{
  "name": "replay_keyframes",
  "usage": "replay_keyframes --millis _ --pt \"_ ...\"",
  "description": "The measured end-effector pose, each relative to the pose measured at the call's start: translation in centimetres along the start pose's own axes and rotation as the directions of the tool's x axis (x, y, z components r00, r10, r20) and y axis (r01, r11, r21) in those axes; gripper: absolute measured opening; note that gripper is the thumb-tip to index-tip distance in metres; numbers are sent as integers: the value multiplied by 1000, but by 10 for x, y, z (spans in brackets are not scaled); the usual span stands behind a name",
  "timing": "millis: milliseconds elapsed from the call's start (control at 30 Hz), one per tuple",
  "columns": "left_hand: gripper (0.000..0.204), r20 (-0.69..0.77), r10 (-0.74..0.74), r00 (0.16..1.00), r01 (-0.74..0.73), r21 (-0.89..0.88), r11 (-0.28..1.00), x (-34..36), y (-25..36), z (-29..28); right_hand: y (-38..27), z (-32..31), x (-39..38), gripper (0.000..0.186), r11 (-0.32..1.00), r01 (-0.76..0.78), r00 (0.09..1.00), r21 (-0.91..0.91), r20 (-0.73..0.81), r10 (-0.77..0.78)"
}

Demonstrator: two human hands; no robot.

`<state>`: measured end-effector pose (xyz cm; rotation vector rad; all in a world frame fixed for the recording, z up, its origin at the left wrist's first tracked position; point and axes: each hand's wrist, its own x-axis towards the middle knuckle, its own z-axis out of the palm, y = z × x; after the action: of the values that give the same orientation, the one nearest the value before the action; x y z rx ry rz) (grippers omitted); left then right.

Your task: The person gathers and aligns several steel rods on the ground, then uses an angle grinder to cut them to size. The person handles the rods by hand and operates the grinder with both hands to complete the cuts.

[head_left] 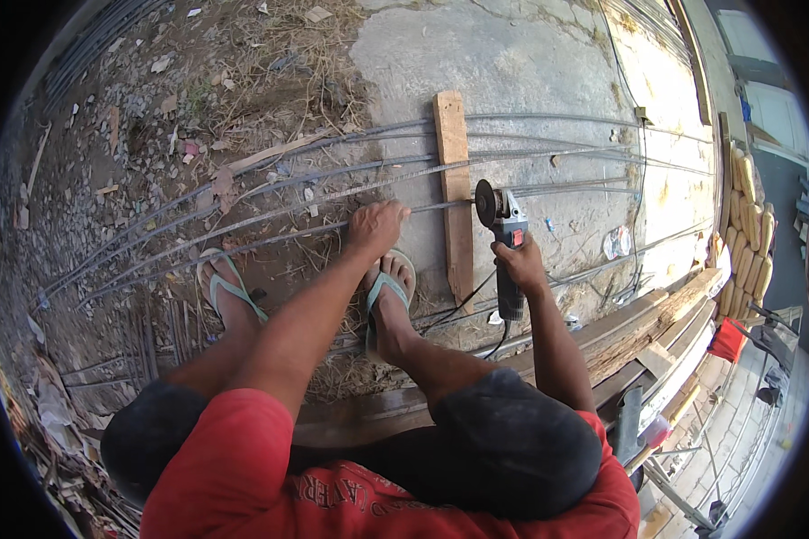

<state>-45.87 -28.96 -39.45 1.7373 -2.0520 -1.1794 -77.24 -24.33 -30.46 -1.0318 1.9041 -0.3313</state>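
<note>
My left hand point(377, 226) is closed round a thin steel rod point(288, 237), which looks like rebar, beside my right foot. The rod lies across a wooden plank point(455, 193), its end close to the cutting disc point(486, 203) of an angle grinder point(511, 298). My right hand point(520, 262) grips the grinder by its body, disc upward in the view. Whether the disc touches the rod I cannot tell. A black cord point(502, 340) trails from the grinder's lower end.
More long rods point(351, 187) run across the plank. My sandalled feet point(393, 287) are close to the held rod. Timber point(656, 314) lies at the right, near stacked filled sacks point(748, 238). Rubble and dry straw point(279, 81) cover the ground at the left.
</note>
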Motion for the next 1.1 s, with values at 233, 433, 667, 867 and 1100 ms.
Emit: replay_keyframes --millis 233,433,667,867,1100 --pt "36 59 1 998 0 -20 1000 -1 1 -5 -1 4 1 48 998 19 1000 -54 -13 -20" --pt "37 10 19 1000 -19 -1 1000 -2 0 1 -4 4 1 49 994 23 1000 -103 -17 -25" --pt "35 -40 42 998 -41 23 999 -3 -6 13 -7 9 -3 48 996 15 1000 -92 -12 -16" --pt "33 -45 49 998 -47 45 998 -2 -7 14 -23 12 5 47 991 25 999 -128 -22 -28" --pt "32 -68 68 995 -66 25 997 -2 -4 14 -4 13 15 49 986 21 998 -164 -60 -32"
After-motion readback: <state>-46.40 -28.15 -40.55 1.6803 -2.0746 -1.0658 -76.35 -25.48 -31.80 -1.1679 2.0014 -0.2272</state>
